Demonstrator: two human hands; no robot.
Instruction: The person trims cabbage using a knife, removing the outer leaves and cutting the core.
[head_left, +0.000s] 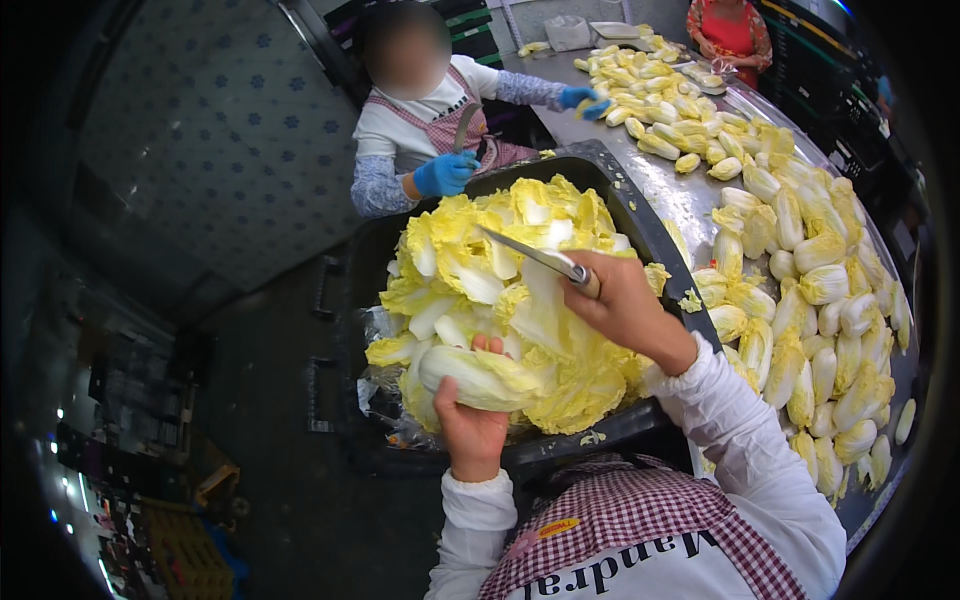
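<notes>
My left hand holds a small trimmed napa cabbage heart, pale white with a yellow-green leafy end, above the near side of a black plastic bin. In my right hand is a knife with a wooden handle; its blade points up and left over the bin. Loose yellow and white cabbage leaves are heaped in the black bin below both hands. The knife blade is apart from the cabbage heart.
A metal table to the right carries many cabbage hearts. Across the bin, a co-worker in blue gloves holds a curved knife. Another person stands at the table's far end. Yellow pallets lie at lower left.
</notes>
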